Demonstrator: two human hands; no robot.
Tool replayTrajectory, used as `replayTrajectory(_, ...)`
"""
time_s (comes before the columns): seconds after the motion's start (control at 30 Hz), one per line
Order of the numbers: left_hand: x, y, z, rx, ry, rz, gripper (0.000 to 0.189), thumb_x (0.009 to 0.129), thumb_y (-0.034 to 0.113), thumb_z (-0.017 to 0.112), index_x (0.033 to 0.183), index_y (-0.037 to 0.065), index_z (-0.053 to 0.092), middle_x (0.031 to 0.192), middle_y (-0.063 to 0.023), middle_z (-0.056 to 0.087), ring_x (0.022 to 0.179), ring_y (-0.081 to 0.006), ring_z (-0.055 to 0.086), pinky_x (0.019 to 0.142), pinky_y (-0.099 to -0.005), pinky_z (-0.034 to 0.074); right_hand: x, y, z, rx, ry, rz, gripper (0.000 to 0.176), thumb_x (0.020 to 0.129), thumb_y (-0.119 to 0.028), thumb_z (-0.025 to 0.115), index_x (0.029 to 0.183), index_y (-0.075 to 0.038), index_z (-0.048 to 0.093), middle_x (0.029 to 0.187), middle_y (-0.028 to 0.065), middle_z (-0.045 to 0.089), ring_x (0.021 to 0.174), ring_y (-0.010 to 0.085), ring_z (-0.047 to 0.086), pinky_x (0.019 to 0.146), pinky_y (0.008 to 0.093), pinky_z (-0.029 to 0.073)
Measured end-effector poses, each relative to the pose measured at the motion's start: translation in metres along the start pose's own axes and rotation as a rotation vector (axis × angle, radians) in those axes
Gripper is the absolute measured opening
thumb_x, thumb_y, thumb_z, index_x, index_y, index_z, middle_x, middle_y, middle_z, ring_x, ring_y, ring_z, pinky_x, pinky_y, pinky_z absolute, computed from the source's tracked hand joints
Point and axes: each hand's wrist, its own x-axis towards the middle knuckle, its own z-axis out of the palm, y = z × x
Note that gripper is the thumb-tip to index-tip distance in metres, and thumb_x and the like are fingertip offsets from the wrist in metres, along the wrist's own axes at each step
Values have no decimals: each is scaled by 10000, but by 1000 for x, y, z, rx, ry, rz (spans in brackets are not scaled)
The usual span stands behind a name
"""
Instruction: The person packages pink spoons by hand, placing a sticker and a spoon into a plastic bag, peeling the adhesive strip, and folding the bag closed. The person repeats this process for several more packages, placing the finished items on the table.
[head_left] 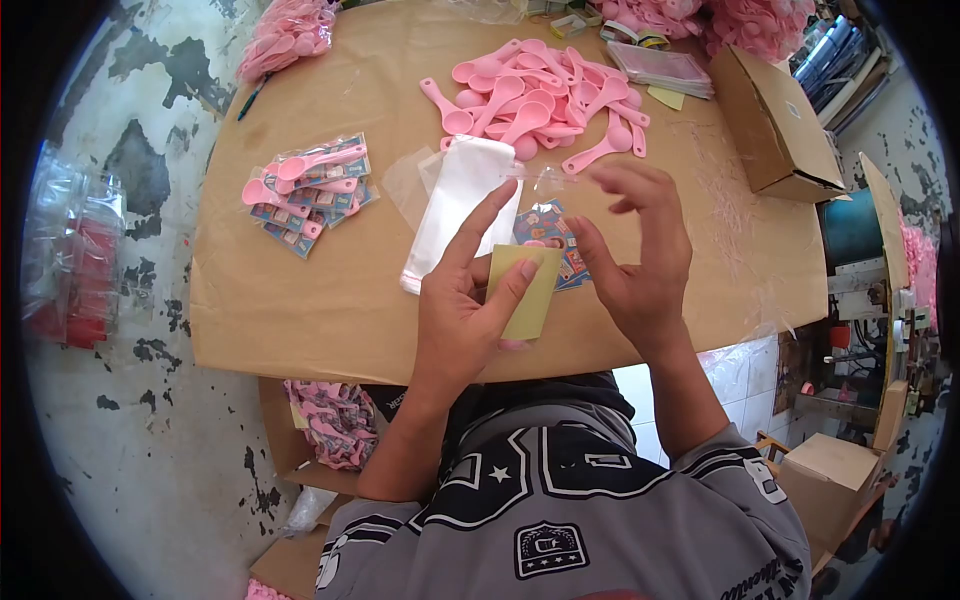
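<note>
My left hand (465, 300) grips a yellow-backed card (525, 290) between thumb and fingers, its plain side facing up. Bits of pink show at the card's top and bottom edges; what lies behind it is mostly hidden. My right hand (640, 255) is raised beside the card, fingers curved and apart, with nothing visible in it. Just past my hands lie a stack of clear plastic sleeves (465, 190) and several printed cards (545, 225). Farther back is a heap of pink measuring spoons (530, 105). To the left, packed spoons on printed cards (305, 195) form a small pile.
Brown paper covers the table (330, 310). An open cardboard box (770, 125) stands at the right edge, near flat clear packs (660, 70). Bagged pink items (290, 40) and a pen (253, 98) lie back left. Below the table, a box holds pink packs (335, 425).
</note>
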Motion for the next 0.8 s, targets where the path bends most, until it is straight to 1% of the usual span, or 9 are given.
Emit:
replayTrajectory(0.1,-2,-3,-1,35,-36,18,694,1019,52,663,1636,103,350,987,-119,773,770,-58,691,615,-194,533,13,-4,4,-123,-6,-139,301,848,-74,805,1134,-63,714,1207,109,656,1057,302,618,837,393,537)
replayTrajectory(0.23,-3,-9,-7,257,-85,49,707,1003,9,651,1638,77,347,984,-94,762,832,-31,654,699,-176,488,17,-12,8,-224,-35,-160,260,817,-22,800,1070,-66,757,1238,105,672,1090,278,614,877,389,523)
replayTrajectory(0.37,-3,-11,-7,276,-99,73,719,984,-11,656,1633,56,354,966,-72,746,868,-18,612,719,-174,452,17,-10,13,-271,-19,-223,261,774,-11,793,1024,-64,740,1194,91,680,1061,303,614,871,416,515)
replayTrajectory(0.43,-2,-17,-6,277,-95,126,730,961,13,672,1626,78,378,862,-36,617,776,-31,490,667,-193,391,17,-7,15,-266,-8,-233,261,755,-1,787,1002,-61,725,1171,89,682,1053,316,615,866,423,514)
replayTrajectory(0.47,-2,-20,-5,287,-90,138,739,942,37,685,1621,103,398,767,-6,492,681,-45,377,619,-212,334,17,-6,14,-256,-10,-224,257,752,4,783,993,-57,719,1166,91,684,1054,319,617,868,423,514)
replayTrajectory(0.53,-2,-17,-4,343,-96,129,750,924,62,699,1616,127,416,664,4,421,586,-56,298,581,-224,299,17,-2,13,-209,-7,-195,245,753,9,776,982,-49,709,1150,98,690,1053,325,629,879,422,518)
replayTrajectory(0.6,-4,-5,-5,433,-117,85,753,926,65,702,1617,123,410,650,-35,530,587,-51,364,602,-211,341,17,4,11,-136,4,-153,231,763,9,768,978,-40,699,1130,109,697,1051,331,650,898,422,526)
replayTrajectory(0.7,-2,-14,-8,250,-185,77,698,1010,43,662,1630,52,343,1096,-152,777,914,-63,689,753,-177,524,20,15,-1,-7,140,58,124,870,5,713,977,-34,663,1090,133,711,1037,297,688,932,411,548)
replayTrajectory(0.8,-4,-1,-1,-32,-34,-81,604,1022,88,663,1567,27,412,1159,-177,767,909,-108,730,678,-235,609,23,27,-16,721,421,368,93,979,16,581,1055,-12,627,1102,151,718,1055,234,706,985,389,548)
